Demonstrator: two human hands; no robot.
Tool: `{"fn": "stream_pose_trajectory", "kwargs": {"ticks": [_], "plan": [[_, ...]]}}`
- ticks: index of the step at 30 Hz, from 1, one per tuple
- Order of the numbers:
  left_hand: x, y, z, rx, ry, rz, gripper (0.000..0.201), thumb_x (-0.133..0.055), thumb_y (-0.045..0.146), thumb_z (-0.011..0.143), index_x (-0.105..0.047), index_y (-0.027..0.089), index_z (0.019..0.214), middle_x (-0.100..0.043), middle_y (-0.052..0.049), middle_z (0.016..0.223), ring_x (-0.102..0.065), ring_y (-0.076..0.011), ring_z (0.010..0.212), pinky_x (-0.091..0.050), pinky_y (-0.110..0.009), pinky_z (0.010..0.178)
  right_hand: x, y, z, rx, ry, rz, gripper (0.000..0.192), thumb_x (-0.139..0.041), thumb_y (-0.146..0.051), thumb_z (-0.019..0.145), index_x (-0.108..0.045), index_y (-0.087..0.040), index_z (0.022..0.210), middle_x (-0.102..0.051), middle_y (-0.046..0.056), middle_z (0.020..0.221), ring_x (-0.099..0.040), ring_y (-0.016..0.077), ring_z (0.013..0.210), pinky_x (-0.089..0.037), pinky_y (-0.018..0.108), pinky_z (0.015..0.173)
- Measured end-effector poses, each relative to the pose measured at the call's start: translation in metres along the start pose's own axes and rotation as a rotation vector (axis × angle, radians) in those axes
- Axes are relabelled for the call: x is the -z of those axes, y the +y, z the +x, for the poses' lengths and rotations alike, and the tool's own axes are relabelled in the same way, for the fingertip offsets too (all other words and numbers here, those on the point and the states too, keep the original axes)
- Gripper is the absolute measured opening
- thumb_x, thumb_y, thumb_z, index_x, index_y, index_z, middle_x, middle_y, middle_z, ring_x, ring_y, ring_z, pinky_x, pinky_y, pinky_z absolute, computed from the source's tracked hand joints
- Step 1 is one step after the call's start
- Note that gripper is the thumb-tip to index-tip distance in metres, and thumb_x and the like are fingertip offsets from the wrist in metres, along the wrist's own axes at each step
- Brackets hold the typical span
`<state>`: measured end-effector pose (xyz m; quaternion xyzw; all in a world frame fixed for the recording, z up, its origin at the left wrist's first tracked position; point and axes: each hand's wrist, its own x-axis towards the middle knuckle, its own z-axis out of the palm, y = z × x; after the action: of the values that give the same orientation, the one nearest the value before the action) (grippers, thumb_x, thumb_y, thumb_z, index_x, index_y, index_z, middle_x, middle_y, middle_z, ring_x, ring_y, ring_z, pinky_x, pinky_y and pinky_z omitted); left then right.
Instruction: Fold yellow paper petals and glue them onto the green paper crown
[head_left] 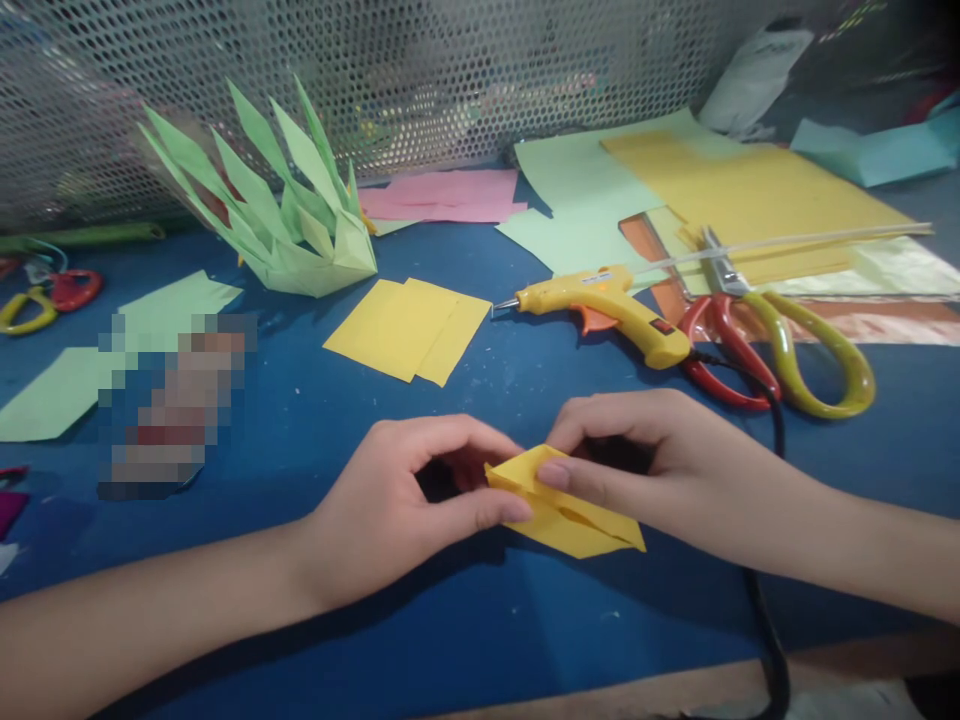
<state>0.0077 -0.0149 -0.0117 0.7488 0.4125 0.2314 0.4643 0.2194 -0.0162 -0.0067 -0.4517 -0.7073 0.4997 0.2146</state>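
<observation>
Head view: the left hand (397,500) and the right hand (645,465) meet low over the blue desk (300,420), both pinched shut on a folded yellow paper (570,520). The left fingers (510,512) close on its left corner, thumb below and knuckles curled above; the right fingers (559,474) press down on its upper fold. The paper's pointed right end sticks out below the right hand and lies on or just above the desk; which, I cannot tell.

Beyond the fingers, a stretch of bare desk separates them from a small stack of yellow squares (409,328). Beyond the right fingers lies a yellow glue gun (607,310), nozzle pointing left, its black cord (769,620) running under the right wrist to the desk's near edge. Just right of the gun lie scissors (757,345) with red and green-yellow handles, on the edge of loose coloured sheets (750,190). Far left of the left fingers stands a spiky green paper model (277,200), against a perforated metal screen (450,70). Flat green pieces (60,395) lie well left of the left hand.
</observation>
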Motion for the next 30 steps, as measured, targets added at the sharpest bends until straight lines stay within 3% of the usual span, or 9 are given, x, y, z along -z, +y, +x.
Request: {"fn": "stream_pose_trajectory", "kwargs": {"ticks": [3, 8, 16, 21, 30], "plan": [[0.0004, 0.0022, 0.0016, 0.091, -0.020, -0.015, 0.016, -0.065, 0.032, 0.081, -0.068, 0.018, 0.074, -0.066, 0.004, 0.064, -0.053, -0.0078, 0.055, -0.042, -0.017, 0.052, -0.0021, -0.0011, 0.0000, -0.006, 0.026, 0.029, 0.022, -0.065, -0.039, 0.079, -0.067, -0.020, 0.070, -0.060, -0.002, 0.061, -0.051, 0.0097, 0.055, -0.039, 0.020, 0.049], [-0.0012, 0.0028, 0.0013, 0.129, 0.002, -0.022, 0.021, -0.065, 0.033, 0.080, -0.066, 0.016, 0.067, -0.062, 0.003, 0.058, -0.049, -0.0080, 0.052, -0.037, -0.018, 0.049, -0.0035, -0.0008, 0.0003, -0.012, 0.066, 0.040, 0.019, -0.068, -0.039, 0.076, -0.068, -0.021, 0.070, -0.061, -0.002, 0.062, -0.052, 0.0099, 0.056, -0.039, 0.020, 0.048], [-0.0018, 0.0033, 0.0027, 0.142, 0.028, -0.014, 0.020, -0.067, 0.032, 0.079, -0.065, 0.016, 0.065, -0.060, 0.005, 0.057, -0.046, -0.0063, 0.051, -0.036, -0.016, 0.048, -0.0059, -0.0007, 0.0004, -0.082, 0.083, 0.122, 0.016, -0.068, -0.038, 0.076, -0.071, -0.023, 0.079, -0.065, -0.002, 0.068, -0.051, 0.0106, 0.058, -0.040, 0.019, 0.049], [-0.0021, 0.0038, 0.0037, 0.161, 0.031, -0.067, 0.016, -0.066, 0.030, 0.080, -0.068, 0.018, 0.069, -0.064, 0.005, 0.061, -0.051, -0.0059, 0.055, -0.040, -0.014, 0.051, -0.0059, 0.0013, 0.0011, -0.071, 0.074, 0.167, 0.014, -0.071, -0.034, 0.074, -0.070, -0.020, 0.074, -0.060, -0.002, 0.061, -0.047, 0.0086, 0.053, -0.036, 0.018, 0.044], [-0.0017, 0.0060, 0.0054, 0.188, 0.003, -0.129, 0.016, -0.064, 0.027, 0.080, -0.069, 0.017, 0.068, -0.066, 0.003, 0.060, -0.055, -0.0064, 0.053, -0.044, -0.013, 0.050, -0.0074, 0.0014, 0.0003, -0.068, 0.102, 0.113, 0.017, -0.071, -0.035, 0.071, -0.067, -0.019, 0.067, -0.061, 0.000, 0.063, -0.050, 0.0102, 0.055, -0.038, 0.021, 0.046]]}}
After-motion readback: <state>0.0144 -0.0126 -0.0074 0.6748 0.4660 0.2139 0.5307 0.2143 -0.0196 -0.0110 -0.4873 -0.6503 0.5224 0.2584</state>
